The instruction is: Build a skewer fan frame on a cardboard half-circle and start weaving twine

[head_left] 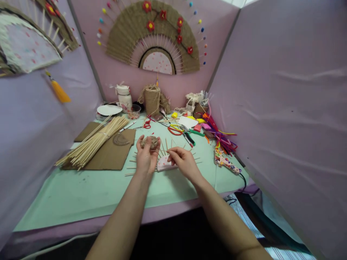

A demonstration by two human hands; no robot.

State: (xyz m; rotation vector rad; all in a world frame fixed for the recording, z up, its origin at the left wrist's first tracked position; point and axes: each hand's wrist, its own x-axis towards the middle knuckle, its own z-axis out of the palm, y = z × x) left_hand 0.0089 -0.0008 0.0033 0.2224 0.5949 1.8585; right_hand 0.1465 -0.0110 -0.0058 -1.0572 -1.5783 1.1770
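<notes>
Pale lilac and pink sheeting point(284, 108) walls in a desk point(89, 196) topped with mint-green covering; on the back sheet hangs a large brown fan point(119, 39) with red flowers and coloured beads at its rod tips, and at the left a second fan point(29, 47) shows in part, a yellow tassel point(60, 91) below it.

Over the middle of the desk, the left hand point(146, 157) has its grip closed round a ball of twine point(151, 143), fingers curled up about its sides; the right hand point(182, 160) has its grip pinched, thumb against forefinger, on a thin strand point(164, 151) that runs toward the left hand; both hands are above a small half-round piece point(166, 163), white with pink spots, from which thin sticks point(131, 168) spread out on the desk.

To the left lies a bundle of pale sticks point(94, 144) across brown cardboard point(115, 160), with a clear protractor point(121, 140) beside it on the board; farther back stand a white bottle point(124, 96) and a big spool of twine point(152, 100); red-handled scissors point(147, 124) and green-handled pliers point(195, 133) lie beyond the hands; toward the right are bright fuzzy stems point(223, 139), and nearer, a speckled glue gun point(226, 162) with a black cord.
</notes>
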